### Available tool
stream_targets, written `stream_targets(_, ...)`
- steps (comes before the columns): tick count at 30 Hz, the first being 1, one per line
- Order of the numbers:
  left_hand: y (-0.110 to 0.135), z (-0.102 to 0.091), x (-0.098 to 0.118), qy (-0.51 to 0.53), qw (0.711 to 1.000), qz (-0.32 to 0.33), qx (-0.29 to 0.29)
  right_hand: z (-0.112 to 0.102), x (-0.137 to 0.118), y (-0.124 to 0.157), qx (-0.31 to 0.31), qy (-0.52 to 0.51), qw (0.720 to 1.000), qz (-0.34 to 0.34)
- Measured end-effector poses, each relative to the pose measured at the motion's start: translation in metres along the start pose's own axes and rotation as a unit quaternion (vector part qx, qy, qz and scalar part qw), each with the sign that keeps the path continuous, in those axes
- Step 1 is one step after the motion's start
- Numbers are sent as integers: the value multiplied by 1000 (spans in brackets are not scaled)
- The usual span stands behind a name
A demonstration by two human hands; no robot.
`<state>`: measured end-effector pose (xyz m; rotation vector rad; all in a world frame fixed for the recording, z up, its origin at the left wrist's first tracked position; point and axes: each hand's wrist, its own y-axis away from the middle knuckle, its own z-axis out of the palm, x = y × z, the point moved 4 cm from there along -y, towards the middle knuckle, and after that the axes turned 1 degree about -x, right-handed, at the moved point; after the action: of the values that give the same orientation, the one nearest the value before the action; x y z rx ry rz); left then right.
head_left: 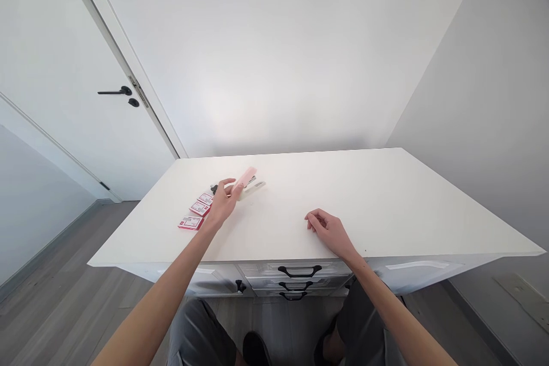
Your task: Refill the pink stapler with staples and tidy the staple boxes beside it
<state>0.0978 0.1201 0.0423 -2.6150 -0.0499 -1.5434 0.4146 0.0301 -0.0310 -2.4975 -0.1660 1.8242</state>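
My left hand (223,203) is closed around the rear of a pale pink and white stapler (250,182) that lies on the white desk (386,200), its top arm tilted up. Three small pink-and-white staple boxes (198,210) lie in a row just left of that hand, touching the desk. My right hand (328,230) rests near the desk's front edge with its fingers loosely curled and nothing in them.
The desk stands against a white wall, with black-handled drawers (299,270) under its front edge. A white door with a black handle (115,91) is at the left. A grey wall flanks the right side. My knees show below.
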Motion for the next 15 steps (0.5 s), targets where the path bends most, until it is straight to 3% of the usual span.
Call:
stream_targets(3, 19, 18, 16, 202, 973, 7, -115, 0, 0, -1, -7, -5, 1000, -2)
stream_targets(7, 47, 48, 33, 400, 885, -38, -234, 1, -21, -2, -50, -52, 997, -29)
stream_targets(12, 85, 87, 39, 496, 791, -142, -329, 8, -79, 4, -153, -81, 981, -86)
stream_targets(15, 102, 102, 41, 508, 759, -179, -365, 12, -102, 7, -204, -90, 970, -102)
